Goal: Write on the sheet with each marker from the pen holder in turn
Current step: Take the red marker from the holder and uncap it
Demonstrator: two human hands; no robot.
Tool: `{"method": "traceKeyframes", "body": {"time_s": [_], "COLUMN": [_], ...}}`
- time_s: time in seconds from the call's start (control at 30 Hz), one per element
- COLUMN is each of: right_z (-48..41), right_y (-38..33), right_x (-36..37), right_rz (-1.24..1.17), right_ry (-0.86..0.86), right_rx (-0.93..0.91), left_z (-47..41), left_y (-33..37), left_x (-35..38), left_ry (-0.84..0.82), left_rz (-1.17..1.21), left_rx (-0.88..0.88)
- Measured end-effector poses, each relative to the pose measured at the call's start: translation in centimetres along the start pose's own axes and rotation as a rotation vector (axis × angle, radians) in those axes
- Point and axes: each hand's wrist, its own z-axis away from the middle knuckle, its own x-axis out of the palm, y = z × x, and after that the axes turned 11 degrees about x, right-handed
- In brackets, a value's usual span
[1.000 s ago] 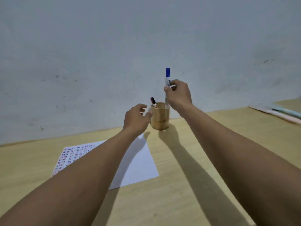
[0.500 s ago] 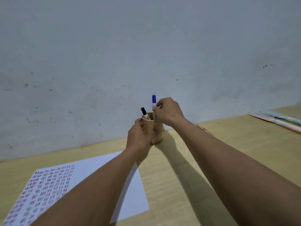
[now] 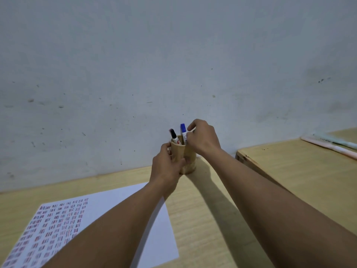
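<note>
A round wooden pen holder [image 3: 190, 161] stands on the table near the wall. My left hand [image 3: 166, 169] is wrapped around its left side. Two markers stand in it: a black-capped one [image 3: 174, 136] leaning left and a blue-capped one [image 3: 183, 131] upright. My right hand [image 3: 202, 139] pinches the blue-capped marker just below its cap, at the holder's rim. The white sheet [image 3: 152, 235] lies at the lower left, with rows of small red and dark marks over its left half; my left forearm covers its middle.
A pale wall rises right behind the holder. A second wooden table surface [image 3: 301, 167] adjoins on the right, with a gap at its corner. Long pink and pale green objects [image 3: 332, 147] lie at the far right edge.
My right hand has lowered the blue-capped marker into the holder. My left hand went from hovering beside the holder to gripping it. The view has shifted towards the holder.
</note>
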Motion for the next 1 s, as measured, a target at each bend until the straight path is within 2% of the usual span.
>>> {"method": "traceKeyframes", "body": {"time_s": [0.3,0.6,1.0], "right_z": [-0.7,-2.5,-3.0], "right_y": [-0.9,-1.3,-0.8], "right_x": [0.4,-0.5,-0.6], "right_rz": [0.095,0.175,0.105], "right_ry": [-0.153,-0.377,-0.394], "right_rx": [-0.066,-0.128,-0.185], "left_z": [0.0,-0.4,-0.4], "left_y": [-0.3,-0.9,-0.8], "left_x": [-0.1,-0.2,-0.1], "left_ry": [0.001,-0.021,-0.027], "left_rz": [0.02,0.034,0.046], "left_rx": [0.019,0.032,0.036]}}
